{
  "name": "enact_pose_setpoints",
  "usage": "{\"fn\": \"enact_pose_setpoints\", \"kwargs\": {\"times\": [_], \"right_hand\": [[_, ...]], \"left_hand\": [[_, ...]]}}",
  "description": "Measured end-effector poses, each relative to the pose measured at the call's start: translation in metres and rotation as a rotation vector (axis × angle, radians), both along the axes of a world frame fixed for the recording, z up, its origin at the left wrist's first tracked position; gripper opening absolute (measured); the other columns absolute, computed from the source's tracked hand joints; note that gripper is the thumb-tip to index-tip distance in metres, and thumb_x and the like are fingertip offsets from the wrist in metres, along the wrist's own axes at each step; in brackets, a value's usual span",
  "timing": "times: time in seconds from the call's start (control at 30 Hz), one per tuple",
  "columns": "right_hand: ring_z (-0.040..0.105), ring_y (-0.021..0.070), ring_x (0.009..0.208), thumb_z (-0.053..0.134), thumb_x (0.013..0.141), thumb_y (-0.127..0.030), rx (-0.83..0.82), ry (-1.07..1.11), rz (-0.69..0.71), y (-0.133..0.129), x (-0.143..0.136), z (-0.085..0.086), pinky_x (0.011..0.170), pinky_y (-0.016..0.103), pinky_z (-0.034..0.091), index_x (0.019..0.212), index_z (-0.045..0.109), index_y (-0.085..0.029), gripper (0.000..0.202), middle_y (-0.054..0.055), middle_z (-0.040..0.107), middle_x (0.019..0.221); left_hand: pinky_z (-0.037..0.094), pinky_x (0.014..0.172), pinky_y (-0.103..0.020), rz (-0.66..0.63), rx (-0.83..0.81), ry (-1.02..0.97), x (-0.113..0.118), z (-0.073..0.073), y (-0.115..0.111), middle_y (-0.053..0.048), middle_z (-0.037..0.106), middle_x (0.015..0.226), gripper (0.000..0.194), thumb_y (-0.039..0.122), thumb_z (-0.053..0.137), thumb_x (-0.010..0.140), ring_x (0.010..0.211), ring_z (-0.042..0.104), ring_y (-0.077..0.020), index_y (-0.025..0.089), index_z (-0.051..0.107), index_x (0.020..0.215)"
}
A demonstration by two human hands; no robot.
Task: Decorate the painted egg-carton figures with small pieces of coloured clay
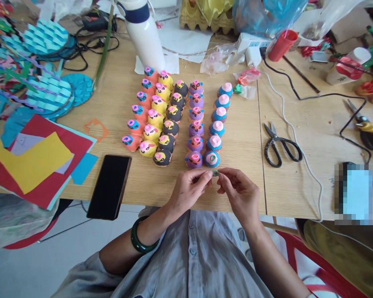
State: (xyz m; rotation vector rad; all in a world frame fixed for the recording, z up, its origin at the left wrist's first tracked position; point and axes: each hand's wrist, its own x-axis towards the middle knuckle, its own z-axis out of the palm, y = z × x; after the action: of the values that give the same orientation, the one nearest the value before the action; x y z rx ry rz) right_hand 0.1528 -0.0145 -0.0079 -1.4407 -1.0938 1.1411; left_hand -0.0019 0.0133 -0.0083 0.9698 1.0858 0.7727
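Note:
My left hand [189, 187] and my right hand [240, 192] meet at the table's front edge. Thumb and forefinger of each pinch a small green loop [215, 173], which looks like soft clay. Just beyond my fingertips stands a column of blue clay figures [218, 128] with pink tops. The nearest blue figure [211, 159] bears a green ring on its top. To its left run columns of purple figures [195, 144], black figures [166, 142], yellow figures [155, 117] and orange figures [132, 141], decorated with small coloured pieces.
Black-handled scissors [278, 145] lie right of my hands, beside a white cable [294, 124]. A dark phone [109, 186] overhangs the front edge at left, near coloured paper sheets [46, 161]. A white bottle [146, 39], a power strip [253, 42] and a red cup [282, 45] stand behind.

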Motion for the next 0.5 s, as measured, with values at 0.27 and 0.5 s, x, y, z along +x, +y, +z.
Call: {"fn": "enact_pose_setpoints", "kwargs": {"times": [0.27, 0.5], "right_hand": [[0.058, 0.0090, 0.054, 0.075, 0.087, -0.032, -0.040, 0.091, -0.065, 0.0037, -0.0071, 0.0055, 0.049, 0.021, 0.052, 0.089, 0.074, -0.020, 0.012, -0.003, 0.066, 0.065], [0.053, 0.0070, 0.047, 0.080, 0.081, -0.037, -0.166, 0.323, -0.086, 0.0076, -0.0062, 0.0053, 0.045, 0.020, 0.052, 0.083, 0.073, -0.019, 0.020, -0.004, 0.062, 0.060]], "left_hand": [[0.033, 0.048, -0.021, -0.004, 0.162, 0.137, -0.0005, 0.0034, -0.0038, 0.002, 0.051, 0.059, 0.040, 0.041, 0.054, 0.099, 0.051, 0.043, -0.0076, 0.016, 0.064, 0.070], [0.046, 0.060, -0.021, 0.087, 0.455, 0.371, -0.0027, 0.0057, -0.0029, -0.006, 0.076, 0.085, 0.026, 0.028, 0.057, 0.099, 0.070, 0.067, -0.0115, 0.015, 0.079, 0.105]]}}
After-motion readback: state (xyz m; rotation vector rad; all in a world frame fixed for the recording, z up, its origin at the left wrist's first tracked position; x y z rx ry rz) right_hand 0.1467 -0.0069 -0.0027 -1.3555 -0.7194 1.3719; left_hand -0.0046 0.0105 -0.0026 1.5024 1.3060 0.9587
